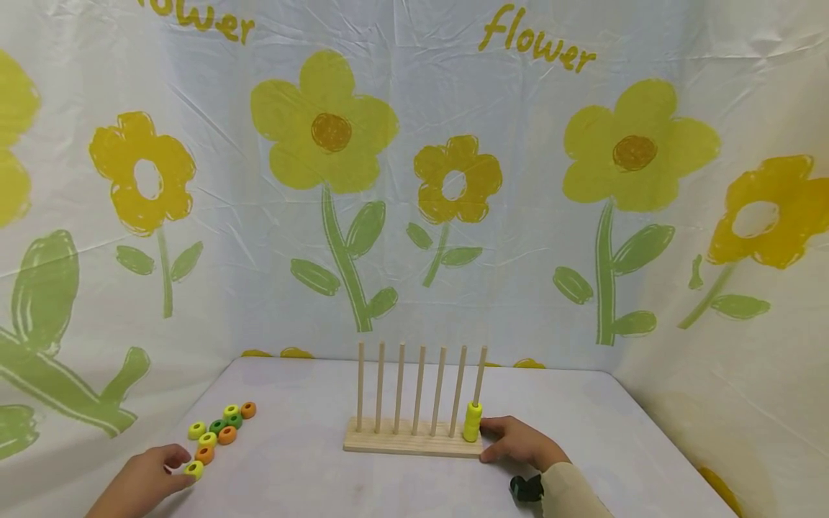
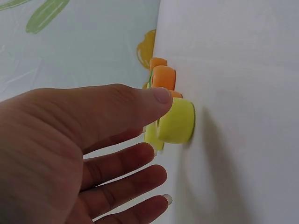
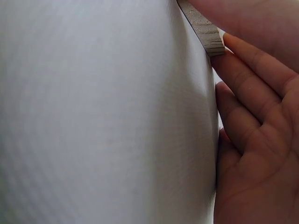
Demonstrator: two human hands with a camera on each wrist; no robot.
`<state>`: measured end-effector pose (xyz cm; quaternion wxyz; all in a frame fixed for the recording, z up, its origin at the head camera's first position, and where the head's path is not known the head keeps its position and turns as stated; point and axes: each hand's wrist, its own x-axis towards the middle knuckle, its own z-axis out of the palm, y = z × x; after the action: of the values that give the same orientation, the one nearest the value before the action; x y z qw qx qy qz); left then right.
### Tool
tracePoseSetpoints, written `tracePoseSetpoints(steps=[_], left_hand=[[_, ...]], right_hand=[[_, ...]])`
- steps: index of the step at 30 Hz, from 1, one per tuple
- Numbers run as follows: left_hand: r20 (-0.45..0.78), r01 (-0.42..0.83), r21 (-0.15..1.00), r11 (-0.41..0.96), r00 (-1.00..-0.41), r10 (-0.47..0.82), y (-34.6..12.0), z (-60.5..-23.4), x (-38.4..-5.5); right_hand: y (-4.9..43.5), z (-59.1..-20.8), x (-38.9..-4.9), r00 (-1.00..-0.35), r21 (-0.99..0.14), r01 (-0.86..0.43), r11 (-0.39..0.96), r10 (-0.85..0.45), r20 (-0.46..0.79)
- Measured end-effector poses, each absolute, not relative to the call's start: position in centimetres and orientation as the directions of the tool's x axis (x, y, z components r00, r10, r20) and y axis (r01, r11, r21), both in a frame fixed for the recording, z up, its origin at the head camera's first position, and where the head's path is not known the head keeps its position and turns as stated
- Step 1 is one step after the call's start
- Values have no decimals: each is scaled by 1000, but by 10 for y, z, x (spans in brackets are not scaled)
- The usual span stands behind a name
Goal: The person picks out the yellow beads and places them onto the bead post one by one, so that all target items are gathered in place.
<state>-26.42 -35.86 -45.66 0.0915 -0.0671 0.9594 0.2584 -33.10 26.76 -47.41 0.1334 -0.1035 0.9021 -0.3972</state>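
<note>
A wooden peg rack (image 1: pixel 414 444) with several upright dowels stands mid-table. Stacked yellow beads (image 1: pixel 473 423) fill the foot of its rightmost dowel. My right hand (image 1: pixel 518 440) holds the rack's right end, thumb by the front corner and forefinger farther back; the right wrist view has fingertips at the wooden end (image 3: pixel 205 32). Far to the left, my left hand (image 1: pixel 144 476) is around the nearest yellow bead (image 1: pixel 193 470), thumb and fingers apart. In the left wrist view the thumb (image 2: pixel 135 105) overlaps the top of that yellow bead (image 2: pixel 176 122), with the other fingers spread below.
Beyond the left hand lie loose beads: orange ones (image 1: pixel 227 434), green ones (image 1: pixel 234 421) and more yellow ones (image 1: pixel 197 431). A small black object (image 1: pixel 526 488) is by the right sleeve (image 1: pixel 570 492). Flower-printed cloth (image 1: pixel 518 288) hangs behind and beside the white table (image 1: pixel 291 482).
</note>
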Motion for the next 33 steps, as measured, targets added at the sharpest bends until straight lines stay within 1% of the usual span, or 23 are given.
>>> tracePoseSetpoints(steps=[4,11,19,25,33], left_hand=[[-247,-210,501,840,-964,-94,-358,-460,-265],[-260,-237,521,820,-959,-112,-358,-469,-272],[-180,-203,492,847,-975,-129,-352,-474,-276],[-142,-179,473,863,-982,-126,-347,-473,-275],[-131,-167,524,835,-985,-115,-341,-469,-275]], right_hand=[[268,-475,-331,-943,-744,-80,663,-292,-158],[269,-477,-334,-943,-745,-80,662,-293,-159],[269,-477,-334,-943,-746,-78,661,-292,-160],[268,-476,-333,-942,-749,-78,658,-296,-161],[269,-474,-333,-941,-754,-69,653,-293,-168]])
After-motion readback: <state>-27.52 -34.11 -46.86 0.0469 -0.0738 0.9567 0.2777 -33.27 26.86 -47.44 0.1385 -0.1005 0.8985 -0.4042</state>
